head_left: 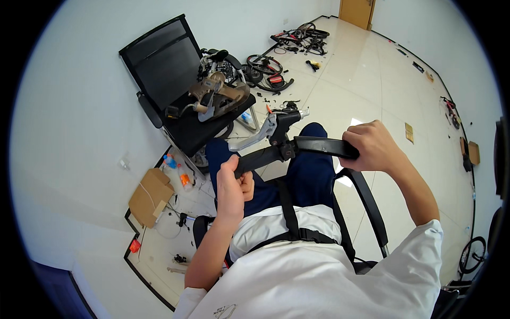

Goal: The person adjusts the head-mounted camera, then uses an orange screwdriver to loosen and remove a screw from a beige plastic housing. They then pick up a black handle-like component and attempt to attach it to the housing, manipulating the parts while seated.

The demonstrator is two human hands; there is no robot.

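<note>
My left hand is closed round the end of a black handlebar grip, held above my lap. A bicycle brake lever with a silver blade and black body is clamped beyond the grip, pointing away from me. My right hand is wrapped round the far end of a black flat-handled tool. The tool's other end meets the clamp of the brake lever; its tip is hidden there, so I cannot tell what kind of bit it has.
A black mesh chair at the left bears a brown metal assembly. Bicycle wheels and loose parts lie on the tiled floor behind it. A cardboard box and bottles are by the left wall. My chair's armrest rises at my right.
</note>
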